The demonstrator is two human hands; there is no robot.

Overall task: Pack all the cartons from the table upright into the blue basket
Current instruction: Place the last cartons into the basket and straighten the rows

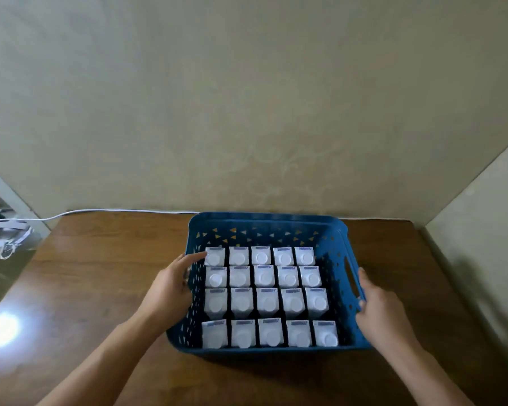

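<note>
Beige patterned wallpaper (247, 98) rises behind a brown wooden table (100, 288), with a white cable (115, 211) trailing along its back edge. On the table sits the blue basket (264, 222), filled with white cartons (267, 298) standing upright in four rows of five. The left hand (170, 285) lies against the basket's left wall, fingers extended toward the rim. The right hand (384, 309) rests against the right wall by the handle slot, fingers relaxed.

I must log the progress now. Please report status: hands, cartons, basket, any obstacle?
Left hand on blue basket left wall, right hand at right handle. Cartons upright inside, four rows of five. Nothing in the way.
</note>
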